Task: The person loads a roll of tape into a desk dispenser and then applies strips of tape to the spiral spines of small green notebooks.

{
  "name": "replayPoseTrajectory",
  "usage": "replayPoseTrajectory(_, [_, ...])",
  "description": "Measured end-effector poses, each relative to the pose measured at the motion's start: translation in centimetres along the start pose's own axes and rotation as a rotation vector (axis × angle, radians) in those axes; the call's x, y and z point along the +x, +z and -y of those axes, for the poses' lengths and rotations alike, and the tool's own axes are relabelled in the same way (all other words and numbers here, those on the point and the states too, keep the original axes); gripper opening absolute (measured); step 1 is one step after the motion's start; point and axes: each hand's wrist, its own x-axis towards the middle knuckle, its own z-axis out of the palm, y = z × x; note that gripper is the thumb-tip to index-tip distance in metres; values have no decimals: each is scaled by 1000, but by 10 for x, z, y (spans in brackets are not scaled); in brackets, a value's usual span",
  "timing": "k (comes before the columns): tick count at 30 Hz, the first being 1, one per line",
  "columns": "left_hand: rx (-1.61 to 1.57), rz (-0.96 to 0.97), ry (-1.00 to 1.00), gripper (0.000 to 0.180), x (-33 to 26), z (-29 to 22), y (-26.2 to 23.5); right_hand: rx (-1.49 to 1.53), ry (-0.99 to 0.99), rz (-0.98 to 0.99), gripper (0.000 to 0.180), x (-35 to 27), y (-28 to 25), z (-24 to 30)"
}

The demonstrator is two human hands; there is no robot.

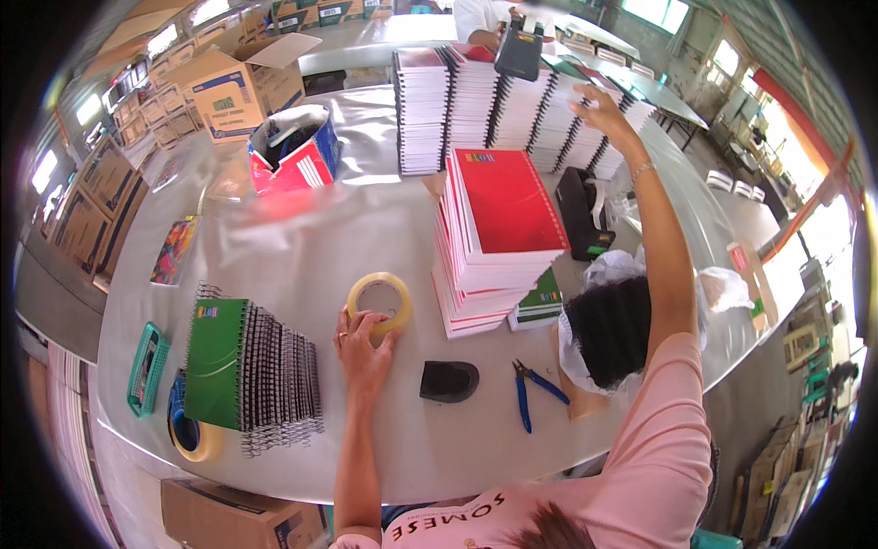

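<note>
My left hand (364, 343) is on the table with its fingers curled against the near rim of a roll of clear yellowish tape (352, 297), which lies flat. My right arm stretches far forward; my right hand (604, 117) is raised with its fingers apart, holding nothing, over the right part of a row of tall spiral-bound notebook stacks (422, 114). Nearer than that row stands a stack of red-covered books (512, 206), white page edges showing, beside a few green-covered ones (546, 297). A pile of green spiral notebooks (217, 361) is to the left of my left hand.
Near me lie a black pad (448, 381) and blue-handled cutters (524, 398). Black wire coils (608, 329) and a black tape dispenser (576, 215) are to the right. Leftward are a teal basket (146, 371) and an open red-blue box (297, 151). Another person (480, 20) is across the table.
</note>
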Motion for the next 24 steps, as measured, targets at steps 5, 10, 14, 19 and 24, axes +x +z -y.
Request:
replayPoseTrajectory(5, [47,-32,44,29,-2,11,4,-32,467,162,76,-99,-12,-54])
replayPoseTrajectory(10, [38,-20,63,29,1,6,8,-207,483,58,101,-180,12,-126])
replayPoseTrajectory(14, [44,5,45,28,0,8,6,-350,489,-7,115,-194,42,-127])
replayPoseTrajectory(19, [31,6,51,27,-1,12,2,-425,478,-155,99,-207,63,-103])
replayPoseTrajectory(24, [9,-31,70,27,-2,16,1,-362,469,-286,83,-194,55,-86])
